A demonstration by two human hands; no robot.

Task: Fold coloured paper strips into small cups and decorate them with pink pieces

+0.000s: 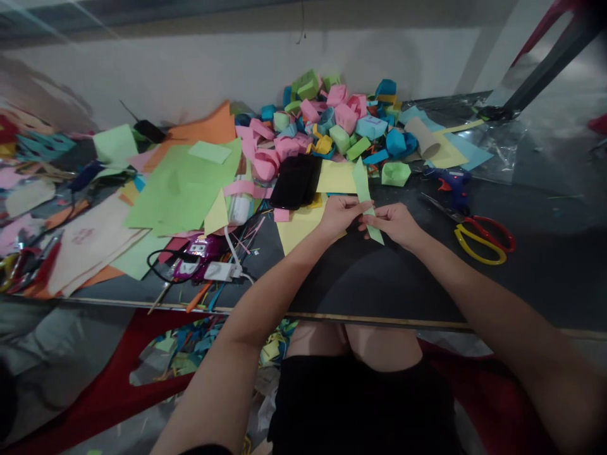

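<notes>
A narrow strip of light green paper (pixel 363 183) stands up between my hands above the dark table. My left hand (pixel 342 213) pinches it from the left, near its middle. From the right, my right hand (pixel 389 222) grips the strip lower down, close to its bottom end. Behind the hands lies a sheet of yellow paper (pixel 336 177), with a black phone (pixel 294 182) to its left. A small folded green paper piece (pixel 396 174) sits just beyond the strip.
Colourful folded paper pieces (pixel 346 117) are heaped against the wall. Red-and-yellow scissors (pixel 478 235) and a blue glue gun (pixel 450 183) lie at right, below a cardboard tube (pixel 423 138). At left are green sheets (pixel 183 189), a purple power strip (pixel 202 249) and a white plug (pixel 220 272).
</notes>
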